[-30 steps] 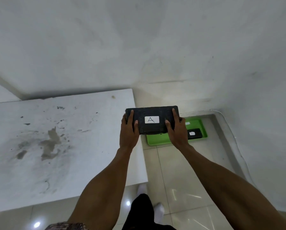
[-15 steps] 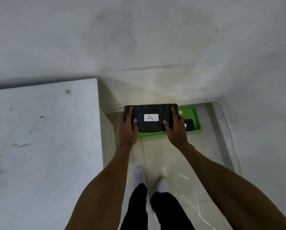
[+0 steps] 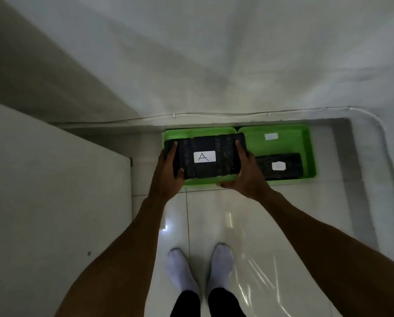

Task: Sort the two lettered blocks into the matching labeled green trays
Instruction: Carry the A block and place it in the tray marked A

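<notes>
Holding block A (image 3: 204,156) by its ends, my left hand (image 3: 167,173) and right hand (image 3: 246,175) both clasped on it | under my hands: left green tray (image 3: 175,133) | right of my right hand: second block (image 3: 280,166) lying in right green tray (image 3: 310,152)

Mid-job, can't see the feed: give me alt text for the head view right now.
Both hands, left and right, hold a black rectangular block labelled A over the left green plastic tray on the floor. Beside it, the right green tray already holds a second black block, its label unreadable.
</notes>
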